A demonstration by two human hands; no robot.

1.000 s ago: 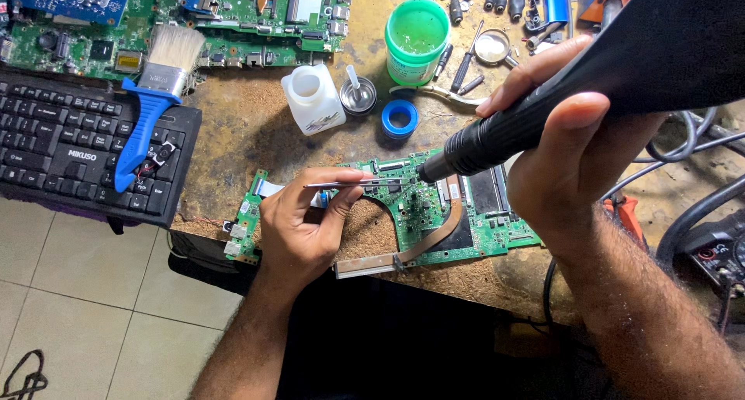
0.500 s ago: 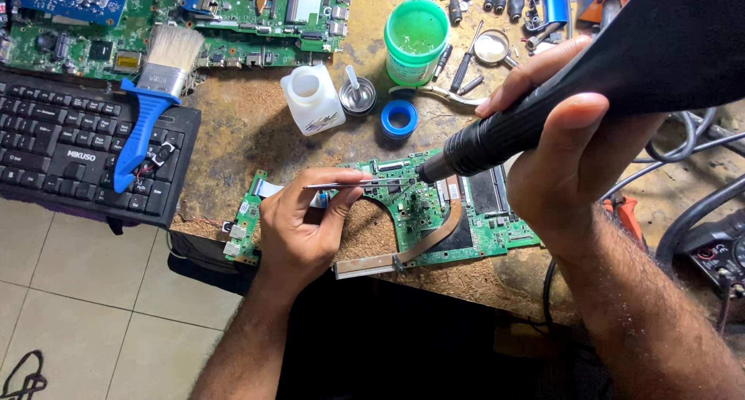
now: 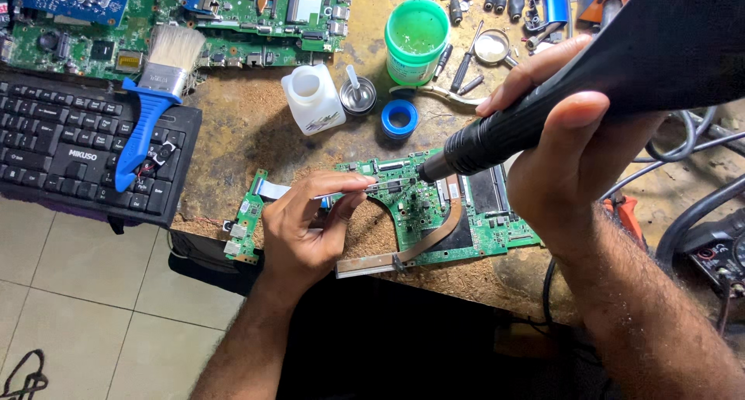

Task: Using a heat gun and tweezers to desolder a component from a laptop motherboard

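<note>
Hot-air wand: long axis runs upper right to centre, nozzle aimed down-left at green circuit board; your right hand wraps it; your left hand pinches tweezers.

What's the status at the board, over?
Left hand holds tweezers on the green circuit board. Right hand aims black hot-air wand there. Nothing blocking.

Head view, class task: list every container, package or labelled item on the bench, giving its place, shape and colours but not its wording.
White plastic bottle: bench centre, squat, open neck, faint markings.
Green tub: behind the bottle's right, round, open, green paste inside.
Small metal tin: beside the bottle, round, silver.
Blue ring roll: right of the tin, round, hollow.
Black keyboard: left edge, white label.
</note>
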